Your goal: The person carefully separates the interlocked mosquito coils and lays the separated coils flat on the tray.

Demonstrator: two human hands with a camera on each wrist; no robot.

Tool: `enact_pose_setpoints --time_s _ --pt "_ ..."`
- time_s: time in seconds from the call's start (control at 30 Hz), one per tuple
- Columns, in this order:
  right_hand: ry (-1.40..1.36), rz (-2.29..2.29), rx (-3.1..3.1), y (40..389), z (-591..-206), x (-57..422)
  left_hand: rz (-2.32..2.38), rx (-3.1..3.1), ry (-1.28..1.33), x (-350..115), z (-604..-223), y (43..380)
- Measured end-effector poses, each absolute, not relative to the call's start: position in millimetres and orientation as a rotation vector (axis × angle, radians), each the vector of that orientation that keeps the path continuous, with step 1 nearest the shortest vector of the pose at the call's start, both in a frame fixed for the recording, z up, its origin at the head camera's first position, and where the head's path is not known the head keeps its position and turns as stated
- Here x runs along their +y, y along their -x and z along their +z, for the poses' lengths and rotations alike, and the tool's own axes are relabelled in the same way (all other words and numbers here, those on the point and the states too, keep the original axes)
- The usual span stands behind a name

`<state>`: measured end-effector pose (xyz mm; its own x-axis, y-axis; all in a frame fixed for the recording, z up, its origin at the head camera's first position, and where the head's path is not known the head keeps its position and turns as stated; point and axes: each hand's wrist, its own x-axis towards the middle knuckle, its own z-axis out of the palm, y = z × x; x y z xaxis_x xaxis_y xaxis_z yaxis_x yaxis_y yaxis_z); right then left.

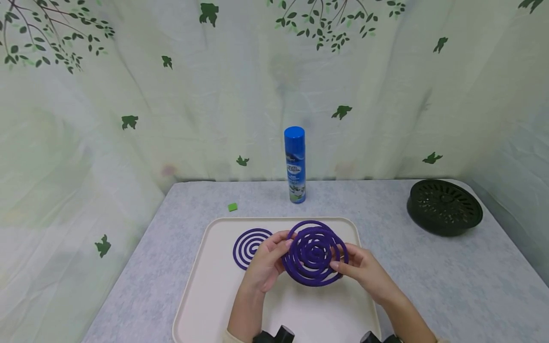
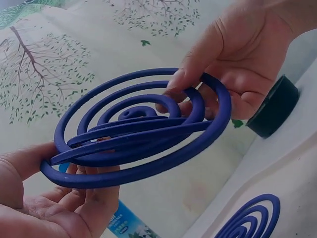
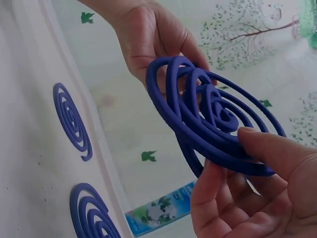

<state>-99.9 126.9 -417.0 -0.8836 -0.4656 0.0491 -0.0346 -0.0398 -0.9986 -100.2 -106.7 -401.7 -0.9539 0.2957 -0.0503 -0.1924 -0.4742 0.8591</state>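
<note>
Two dark purple mosquito coils, overlapping and nested into each other, are held up above the tray between both hands. My left hand pinches their left rim, thumb on top and fingers underneath. On the opposite rim, my right hand grips with thumb and fingers. The left wrist view shows the coils' strands crossing at an angle, with gaps between them. Another flat coil lies on the tray, partly covered by my left hand. In the right wrist view, two coils lie on the tray, the nearer coil cut off by the frame.
A cream rectangular tray rests on the grey table. Behind it stand a blue spray can and a small green piece. At the right sits a round dark green tin with a slotted lid. Leaf-printed curtains surround the table.
</note>
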Motion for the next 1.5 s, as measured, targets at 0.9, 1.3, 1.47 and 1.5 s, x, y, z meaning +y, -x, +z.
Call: enact_pose_setpoints --time_s 0.9,1.3,1.47,1.5 --pt "0.445 -2.106 1.948 95 -418 113 2.490 1.178 -0.290 -109 -402 99" --pt "0.595 -2.135 1.969 95 -419 117 2.464 1.231 -0.246 -107 -398 98" --pt "0.715 -2.104 1.947 96 -421 119 2.401 1.404 -0.147 -106 -396 97" --pt "0.723 -2.092 1.947 96 -421 119 2.387 1.440 -0.122 -106 -396 97"
